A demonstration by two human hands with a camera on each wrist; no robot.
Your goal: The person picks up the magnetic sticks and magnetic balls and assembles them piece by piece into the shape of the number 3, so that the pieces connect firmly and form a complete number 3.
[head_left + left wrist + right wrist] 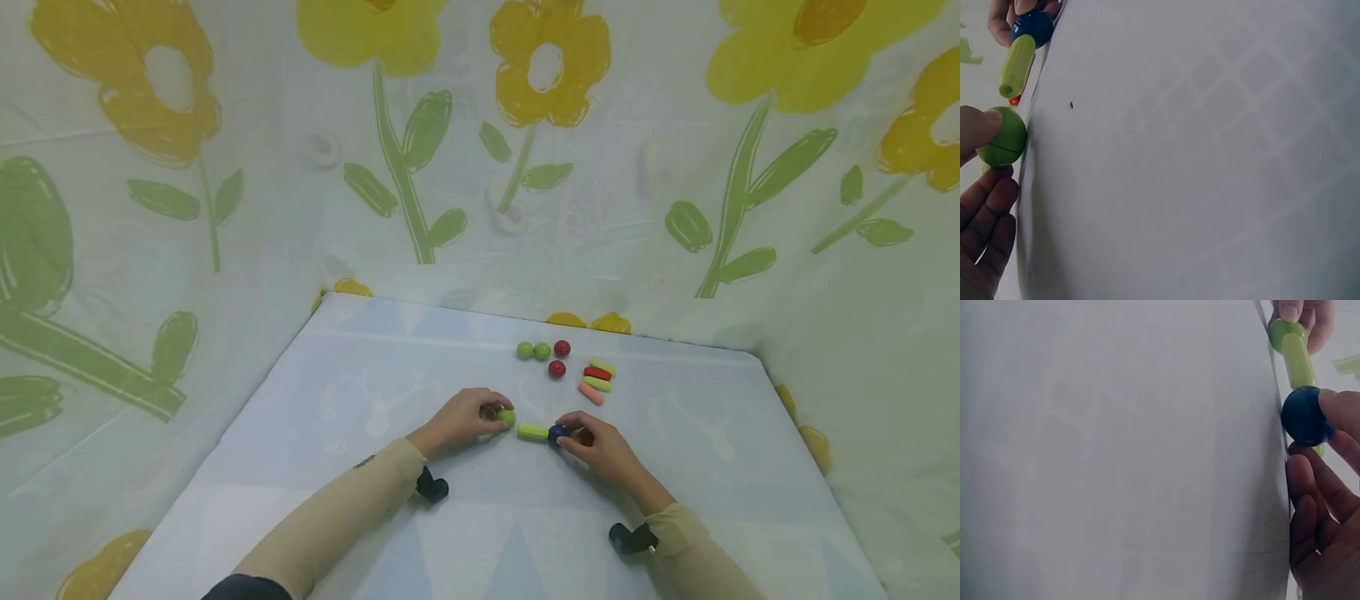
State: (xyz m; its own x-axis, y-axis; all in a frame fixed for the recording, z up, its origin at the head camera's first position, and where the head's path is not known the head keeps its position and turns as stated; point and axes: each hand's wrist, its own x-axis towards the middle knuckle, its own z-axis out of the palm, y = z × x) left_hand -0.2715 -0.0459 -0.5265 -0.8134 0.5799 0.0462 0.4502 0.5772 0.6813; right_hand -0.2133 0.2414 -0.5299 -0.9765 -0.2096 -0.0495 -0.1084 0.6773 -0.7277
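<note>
My left hand [472,417] pinches a green ball [507,417] between thumb and fingers, low over the table. In my right hand [600,448] a dark blue ball [556,434] is held between thumb and fingertips. A yellow-green rod [532,432] is joined to the blue ball and points toward the green ball. In the left wrist view a gap shows between the rod [1016,69] and the green ball [1005,139]. The right wrist view has the rod [1298,360] overlapping the green ball, with the blue ball [1305,417] nearer.
Behind the hands lie two green balls [542,351] and two red balls [557,369]. Short rods lie to their right: yellow-green ones, a red one [597,374] and an orange one [591,393]. Flower-printed cloth [600,192] surrounds the white table [300,383].
</note>
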